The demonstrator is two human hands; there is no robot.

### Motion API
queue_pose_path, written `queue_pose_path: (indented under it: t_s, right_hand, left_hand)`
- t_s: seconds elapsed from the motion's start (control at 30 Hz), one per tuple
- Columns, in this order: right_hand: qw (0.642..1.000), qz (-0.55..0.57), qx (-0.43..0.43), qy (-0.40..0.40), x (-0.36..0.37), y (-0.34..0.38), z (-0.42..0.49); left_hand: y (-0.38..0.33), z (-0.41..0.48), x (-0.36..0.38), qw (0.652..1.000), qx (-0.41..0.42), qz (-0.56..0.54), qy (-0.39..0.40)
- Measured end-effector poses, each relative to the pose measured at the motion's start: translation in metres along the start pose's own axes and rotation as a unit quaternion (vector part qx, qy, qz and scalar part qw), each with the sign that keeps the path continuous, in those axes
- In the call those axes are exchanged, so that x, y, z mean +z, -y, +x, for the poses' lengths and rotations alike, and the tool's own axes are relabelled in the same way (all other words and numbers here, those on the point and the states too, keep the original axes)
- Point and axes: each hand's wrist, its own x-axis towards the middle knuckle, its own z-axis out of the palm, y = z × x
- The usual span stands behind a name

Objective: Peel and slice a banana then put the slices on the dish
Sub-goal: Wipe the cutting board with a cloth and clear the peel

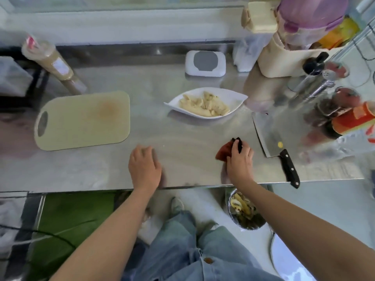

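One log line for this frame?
banana slices in dish | knife on counter | left hand rests on counter | right hand grips cloth

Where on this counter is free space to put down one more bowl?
Bare steel lies between the cutting board and the dish, and left of the white box. The right end beyond the cleaver is crowded with bottles.

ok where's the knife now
The knife lies flat on the steel counter at the right of the head view, just right of the right hand and its red cloth, handle overhanging the front edge.
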Motion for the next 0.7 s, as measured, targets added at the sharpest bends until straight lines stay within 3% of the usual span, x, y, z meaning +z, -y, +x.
queue_pose_path:
  t_s: [0.1, 0.3, 0.4, 0.5, 0.63, 0.7]
  right_hand:
    - [0.998, 0.034, -0.056, 0.003, 0.009, 0.031, 0.025]
    - [0.983, 0.075, -0.168, -0.003, 0.031, 0.108, 0.052]
    - [0.953, 0.15, -0.263, 0.026, 0.054, 0.141, 0.065]
    - [0.906, 0.211, -0.349, 0.119, 0.049, 0.158, 0.061]
    - [0.895, 0.302, -0.316, 0.092, 0.027, 0.172, 0.069]
    - [0.898, 0.29, -0.32, 0.088, 0.027, 0.183, 0.079]
  left_hand:
    - [0.021, 0.012, -0.005, 0.999, -0.031, -0.035, 0.002]
    - [0.053, 0.028, -0.013, 0.998, 0.042, -0.048, -0.004]
    - [0.062, 0.029, -0.012, 0.996, 0.068, -0.054, -0.008]
    - [0.067, 0.032, -0.012, 0.995, 0.075, -0.068, -0.007]
    - [0.07, 0.036, -0.016, 0.993, 0.079, -0.085, -0.002]
    - [0.069, 0.035, -0.017, 0.993, 0.076, -0.087, -0.002]
